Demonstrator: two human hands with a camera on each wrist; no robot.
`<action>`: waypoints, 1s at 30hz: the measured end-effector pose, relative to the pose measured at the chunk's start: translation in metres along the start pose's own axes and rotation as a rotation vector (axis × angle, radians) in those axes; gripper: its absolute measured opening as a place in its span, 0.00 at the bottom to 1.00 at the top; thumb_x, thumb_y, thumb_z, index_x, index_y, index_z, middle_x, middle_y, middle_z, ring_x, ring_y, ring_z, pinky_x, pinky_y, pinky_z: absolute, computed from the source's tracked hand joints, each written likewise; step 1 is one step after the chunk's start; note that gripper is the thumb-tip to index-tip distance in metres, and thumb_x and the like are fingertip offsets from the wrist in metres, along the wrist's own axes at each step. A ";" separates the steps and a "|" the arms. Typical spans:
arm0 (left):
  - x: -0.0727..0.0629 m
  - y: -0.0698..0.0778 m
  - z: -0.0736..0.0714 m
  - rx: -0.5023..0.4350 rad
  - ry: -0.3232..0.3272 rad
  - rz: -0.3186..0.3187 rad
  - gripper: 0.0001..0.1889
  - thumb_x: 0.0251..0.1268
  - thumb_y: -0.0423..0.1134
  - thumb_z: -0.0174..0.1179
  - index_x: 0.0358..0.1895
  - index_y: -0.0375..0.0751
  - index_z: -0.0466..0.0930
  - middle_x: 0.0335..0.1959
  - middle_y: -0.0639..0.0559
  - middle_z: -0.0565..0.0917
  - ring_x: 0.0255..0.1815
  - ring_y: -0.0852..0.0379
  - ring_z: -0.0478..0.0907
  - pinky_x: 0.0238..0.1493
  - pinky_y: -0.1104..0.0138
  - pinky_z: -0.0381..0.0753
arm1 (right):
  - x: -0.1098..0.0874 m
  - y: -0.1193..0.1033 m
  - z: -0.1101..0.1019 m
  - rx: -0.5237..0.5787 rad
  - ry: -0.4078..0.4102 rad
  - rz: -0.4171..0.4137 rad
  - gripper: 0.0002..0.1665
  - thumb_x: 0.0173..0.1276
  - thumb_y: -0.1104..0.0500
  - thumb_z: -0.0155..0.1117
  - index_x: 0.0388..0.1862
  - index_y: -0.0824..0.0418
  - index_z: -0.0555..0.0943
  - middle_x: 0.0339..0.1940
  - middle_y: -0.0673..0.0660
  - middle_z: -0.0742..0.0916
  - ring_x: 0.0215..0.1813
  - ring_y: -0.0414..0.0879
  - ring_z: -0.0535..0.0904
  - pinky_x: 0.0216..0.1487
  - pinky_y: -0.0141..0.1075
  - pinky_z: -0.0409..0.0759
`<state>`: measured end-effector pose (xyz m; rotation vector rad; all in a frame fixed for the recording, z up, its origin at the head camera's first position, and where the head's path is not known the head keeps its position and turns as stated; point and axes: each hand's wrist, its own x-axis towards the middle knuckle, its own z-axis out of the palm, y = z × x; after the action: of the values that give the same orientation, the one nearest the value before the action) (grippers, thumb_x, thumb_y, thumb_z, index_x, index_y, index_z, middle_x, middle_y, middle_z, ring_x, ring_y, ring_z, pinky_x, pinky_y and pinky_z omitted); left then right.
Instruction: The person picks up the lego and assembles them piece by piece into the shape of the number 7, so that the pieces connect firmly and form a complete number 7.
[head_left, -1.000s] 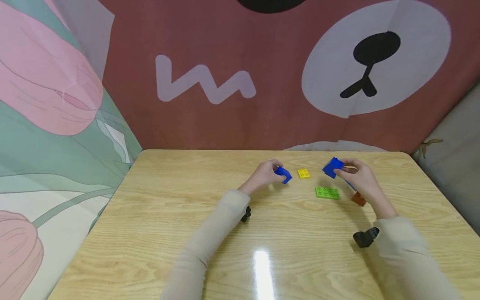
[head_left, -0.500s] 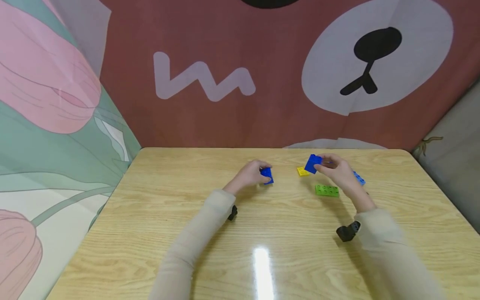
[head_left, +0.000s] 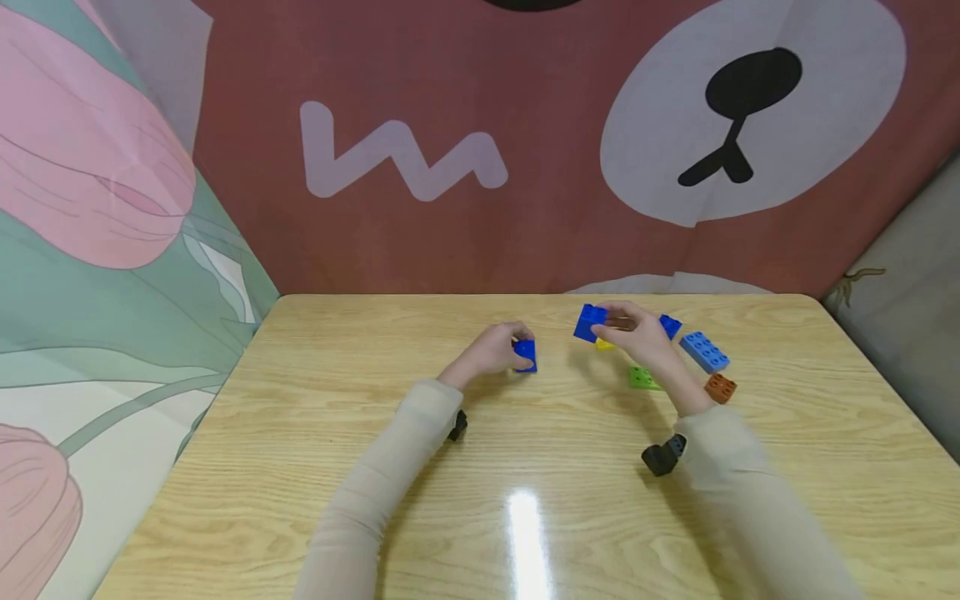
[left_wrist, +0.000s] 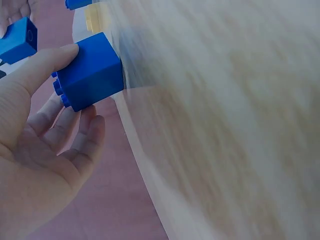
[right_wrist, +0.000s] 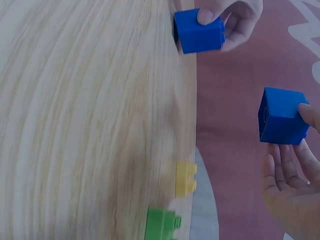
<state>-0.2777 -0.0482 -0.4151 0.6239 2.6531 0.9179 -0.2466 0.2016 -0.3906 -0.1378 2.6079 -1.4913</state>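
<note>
My left hand (head_left: 489,348) pinches a blue toy building brick (head_left: 528,357) between thumb and fingers, low at the tabletop left of the other bricks. In the left wrist view that brick (left_wrist: 95,75) has its studs toward the palm and its underside at the wood. A second blue building brick (head_left: 589,322) is gripped by my right hand (head_left: 639,336), raised over the table to the right of the first. Its hollow underside edge faces left in the right wrist view, where the brick (right_wrist: 284,117) is held by its studded end. The two bricks are apart.
Partly behind the right hand are a yellow brick (head_left: 604,344) and a green brick (head_left: 642,378). Farther right lie a dark blue brick (head_left: 670,326), a light blue brick (head_left: 705,352) and a brown brick (head_left: 721,388). A printed cloth (head_left: 405,242) hangs behind the table.
Both hands have moved left with their blue bricks, the left one lowering its brick to the tabletop. The right hand has passed over toward the yellow brick, uncovering the bricks at right.
</note>
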 end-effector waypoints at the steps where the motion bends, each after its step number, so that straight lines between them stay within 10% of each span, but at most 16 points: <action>1: 0.000 0.000 0.000 0.004 -0.001 0.002 0.22 0.56 0.37 0.68 0.55 0.39 0.77 0.56 0.43 0.80 0.55 0.48 0.78 0.53 0.64 0.81 | 0.001 -0.001 0.002 0.002 -0.002 -0.005 0.38 0.67 0.43 0.61 0.71 0.57 0.65 0.68 0.65 0.71 0.69 0.61 0.67 0.66 0.56 0.71; 12: 0.001 0.000 0.004 0.002 -0.022 0.005 0.25 0.57 0.37 0.68 0.59 0.39 0.76 0.58 0.44 0.79 0.57 0.49 0.77 0.56 0.63 0.80 | 0.007 -0.012 0.025 0.061 -0.015 -0.022 0.36 0.67 0.48 0.63 0.71 0.56 0.66 0.67 0.63 0.72 0.69 0.59 0.69 0.65 0.54 0.73; 30: -0.012 0.001 -0.022 -0.302 0.069 0.116 0.31 0.63 0.46 0.63 0.68 0.43 0.67 0.64 0.41 0.74 0.63 0.43 0.73 0.65 0.55 0.73 | 0.013 -0.021 0.051 0.062 -0.024 -0.069 0.29 0.68 0.58 0.63 0.66 0.63 0.70 0.64 0.66 0.76 0.65 0.61 0.73 0.63 0.52 0.75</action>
<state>-0.2757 -0.0645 -0.3965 0.6862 2.4830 1.3631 -0.2509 0.1459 -0.3989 -0.2403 2.5599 -1.5805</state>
